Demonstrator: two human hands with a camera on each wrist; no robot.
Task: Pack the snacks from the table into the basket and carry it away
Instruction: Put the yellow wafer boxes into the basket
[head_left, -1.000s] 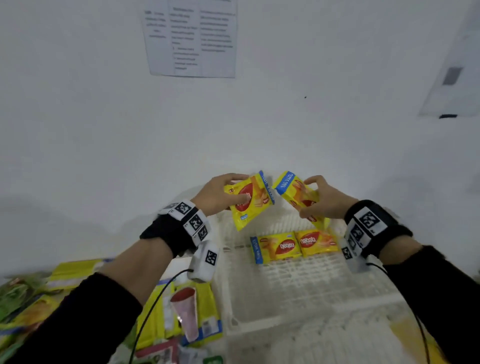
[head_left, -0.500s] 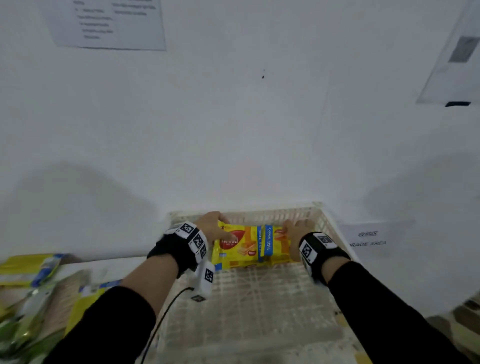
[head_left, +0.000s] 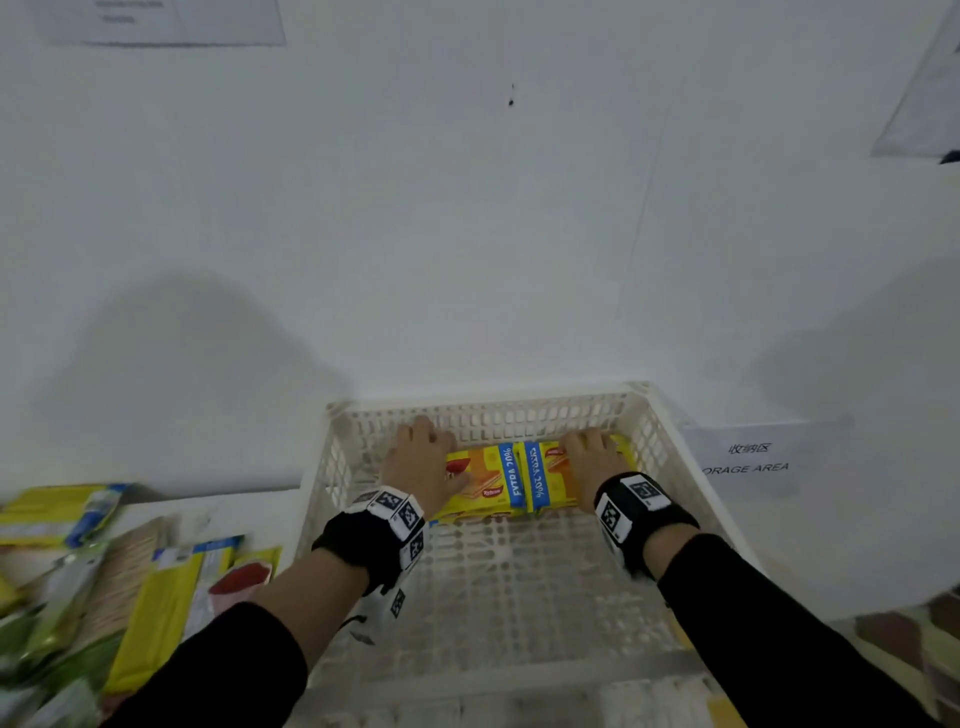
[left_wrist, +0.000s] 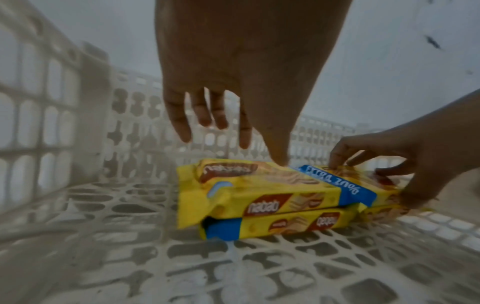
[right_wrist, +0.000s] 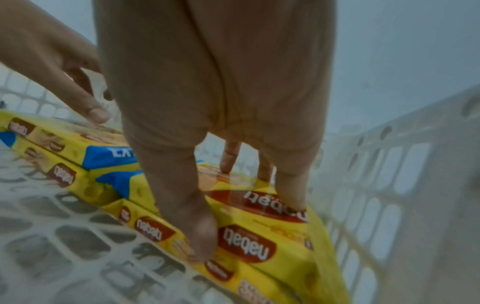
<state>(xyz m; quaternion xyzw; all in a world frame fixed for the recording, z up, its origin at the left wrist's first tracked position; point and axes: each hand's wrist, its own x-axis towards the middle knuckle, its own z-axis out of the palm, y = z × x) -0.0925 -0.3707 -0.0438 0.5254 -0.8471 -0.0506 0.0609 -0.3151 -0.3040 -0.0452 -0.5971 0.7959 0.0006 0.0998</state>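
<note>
A white lattice basket (head_left: 483, 401) stands against the wall. At its far end lie yellow wafer packs with blue bands, in two stacks of two side by side. My left hand (head_left: 421, 460) hovers over the left top pack (head_left: 488, 486). In the left wrist view only the thumb of my left hand (left_wrist: 262, 153) touches that pack (left_wrist: 259, 191), and the fingers hang straight behind it. My right hand (head_left: 592, 454) grips the right top pack (head_left: 553, 475). The right wrist view shows my right hand (right_wrist: 245, 224) with its thumb on the pack's front side and its fingers on top of the pack (right_wrist: 259, 207).
Left of the basket the table holds more snacks: yellow packs (head_left: 156, 597), a brownish wafer bag (head_left: 124, 566) and green bags (head_left: 47, 639). A paper label reading STORAGE AREA (head_left: 748, 460) lies right of the basket. The near half of the basket floor (head_left: 493, 597) is bare.
A second ago both hands held a pack each above the basket. They have lowered these onto the two packs lying at the far end, and my left hand has loosened its hold.
</note>
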